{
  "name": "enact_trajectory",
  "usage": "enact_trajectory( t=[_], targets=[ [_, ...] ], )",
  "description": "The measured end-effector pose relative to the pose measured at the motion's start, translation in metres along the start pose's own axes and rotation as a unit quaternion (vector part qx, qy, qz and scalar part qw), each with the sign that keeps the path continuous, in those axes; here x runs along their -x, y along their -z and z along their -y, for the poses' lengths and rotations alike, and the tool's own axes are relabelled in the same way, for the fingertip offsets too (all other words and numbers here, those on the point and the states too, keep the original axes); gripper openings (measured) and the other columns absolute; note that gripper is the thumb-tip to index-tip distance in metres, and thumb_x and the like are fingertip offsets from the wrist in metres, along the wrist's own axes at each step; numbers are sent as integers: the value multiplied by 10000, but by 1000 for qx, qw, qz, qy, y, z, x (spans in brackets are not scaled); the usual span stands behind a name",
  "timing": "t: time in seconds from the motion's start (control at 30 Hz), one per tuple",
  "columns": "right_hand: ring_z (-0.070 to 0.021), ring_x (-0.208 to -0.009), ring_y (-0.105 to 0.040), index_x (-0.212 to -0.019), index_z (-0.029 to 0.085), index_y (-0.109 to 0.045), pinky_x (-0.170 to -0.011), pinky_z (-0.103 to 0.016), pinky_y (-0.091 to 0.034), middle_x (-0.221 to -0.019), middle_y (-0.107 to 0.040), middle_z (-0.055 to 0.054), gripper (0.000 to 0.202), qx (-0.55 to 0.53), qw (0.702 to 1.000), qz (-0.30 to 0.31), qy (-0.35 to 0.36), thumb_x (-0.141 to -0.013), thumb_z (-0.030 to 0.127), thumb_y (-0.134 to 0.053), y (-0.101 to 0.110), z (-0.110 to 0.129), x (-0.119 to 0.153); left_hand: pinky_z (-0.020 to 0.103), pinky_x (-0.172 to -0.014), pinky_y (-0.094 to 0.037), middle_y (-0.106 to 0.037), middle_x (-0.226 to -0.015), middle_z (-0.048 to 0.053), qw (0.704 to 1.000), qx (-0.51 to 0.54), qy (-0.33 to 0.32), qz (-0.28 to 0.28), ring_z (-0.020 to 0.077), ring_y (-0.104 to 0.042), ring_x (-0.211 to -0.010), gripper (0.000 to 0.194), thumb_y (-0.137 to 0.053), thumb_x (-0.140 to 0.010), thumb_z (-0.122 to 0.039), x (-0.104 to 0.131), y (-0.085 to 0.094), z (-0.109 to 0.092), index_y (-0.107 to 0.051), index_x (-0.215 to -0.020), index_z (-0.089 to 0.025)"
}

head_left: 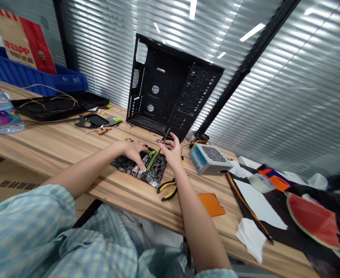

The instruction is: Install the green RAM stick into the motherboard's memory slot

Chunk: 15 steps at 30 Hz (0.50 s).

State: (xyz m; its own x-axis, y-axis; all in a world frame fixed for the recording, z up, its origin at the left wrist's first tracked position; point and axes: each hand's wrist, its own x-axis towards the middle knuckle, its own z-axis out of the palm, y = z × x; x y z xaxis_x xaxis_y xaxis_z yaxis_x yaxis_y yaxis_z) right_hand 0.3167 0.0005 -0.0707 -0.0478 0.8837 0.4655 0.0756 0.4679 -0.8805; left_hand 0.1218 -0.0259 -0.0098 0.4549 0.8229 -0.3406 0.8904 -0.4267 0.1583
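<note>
A black motherboard (155, 173) with green slots lies flat on the wooden table (83, 146), near its front edge. My left hand (135, 152) rests over the board's left part, fingers spread, thumb beside the green slots, with nothing held. Above the board's right side, my right hand (171, 148) pinches a thin green memory stick (166, 135) between thumb and fingers. The stick is tilted and stands up from the board; whether its lower end touches a slot cannot be told. Yellow-black pliers (167, 190) lie just right of the board.
An open black computer case (170, 85) stands behind the board. To the right are a power supply (210, 158), an orange drive (212, 204), crumpled tissue (251, 235) and a watermelon piece (313, 220). A water bottle (0, 108) and blue bin (42, 79) are at the left.
</note>
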Motion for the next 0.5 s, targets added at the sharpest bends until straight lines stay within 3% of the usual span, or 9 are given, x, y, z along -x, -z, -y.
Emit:
enact_trajectory(
  t=[0.1,0.2,0.5],
  targets=[
    [-144,-717,-616,-1119,176,-557,-703,-301,-535,-854,-643,-24,598,1,999,28,-16,-619,420,-777,10,-5,-4,550,-1096,-229,-349,-1509,109,1000,8,4,1,413,-311,-1342,1149,-661,-426,-818,0,0,-1,-424,-1428,-305],
    [-135,-694,-595,-977,167,-603,-679,-293,-527,-849,-643,-28,507,25,997,70,-18,-581,414,-800,13,-5,-4,545,-1098,-226,-361,-1501,105,1000,9,11,2,407,-317,-1341,1143,-668,-416,-814,1,0,-1,-430,-1420,-321],
    [-121,-678,-568,-989,172,-625,-667,-278,-520,-869,-650,-24,469,92,989,119,12,-613,404,-783,9,-1,1,534,-1087,-260,-416,-1458,119,1000,5,-1,-4,416,-356,-1312,1137,-643,-428,-821,-3,-3,4,-448,-1414,-289]
  ],
)
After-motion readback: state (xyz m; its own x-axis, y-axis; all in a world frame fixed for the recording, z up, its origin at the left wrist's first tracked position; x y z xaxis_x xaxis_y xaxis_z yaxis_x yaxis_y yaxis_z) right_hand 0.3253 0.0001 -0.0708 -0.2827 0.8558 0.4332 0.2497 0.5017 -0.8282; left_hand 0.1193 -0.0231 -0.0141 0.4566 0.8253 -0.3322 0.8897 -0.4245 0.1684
